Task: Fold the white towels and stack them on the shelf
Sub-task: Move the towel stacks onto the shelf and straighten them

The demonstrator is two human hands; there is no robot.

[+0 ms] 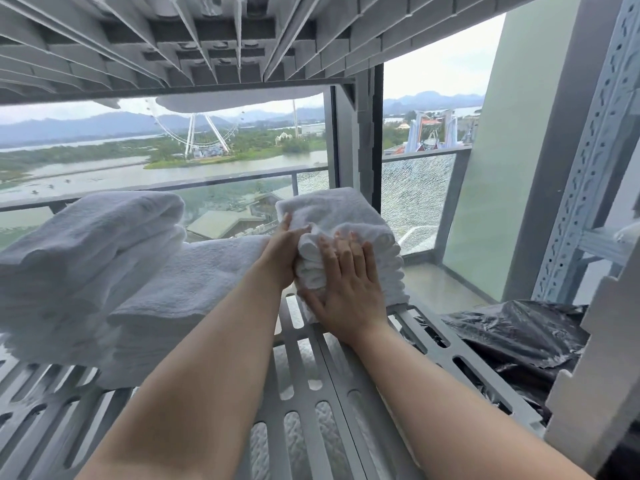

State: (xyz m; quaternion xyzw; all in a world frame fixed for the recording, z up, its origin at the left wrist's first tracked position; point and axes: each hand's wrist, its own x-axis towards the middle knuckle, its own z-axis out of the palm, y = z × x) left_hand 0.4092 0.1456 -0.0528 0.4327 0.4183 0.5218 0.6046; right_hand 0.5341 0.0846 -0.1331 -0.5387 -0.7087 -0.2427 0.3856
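Observation:
A stack of folded white towels [360, 237] stands at the far right of the slotted grey shelf [304, 368]. My left hand [282, 252] lies against the stack's left side, thumb on top. My right hand [341, 289] presses flat with straight fingers on the stack's near face. Two more piles of folded white towels sit to the left: a tall one [86, 258] at the far left and a lower one [194, 289] beside it.
Another slotted shelf [207, 39] hangs close overhead. A perforated metal upright [588, 161] rises at the right. Black plastic sheeting [512, 341] lies below the shelf's right edge. Behind the shelf are a window and balcony railing [173, 185].

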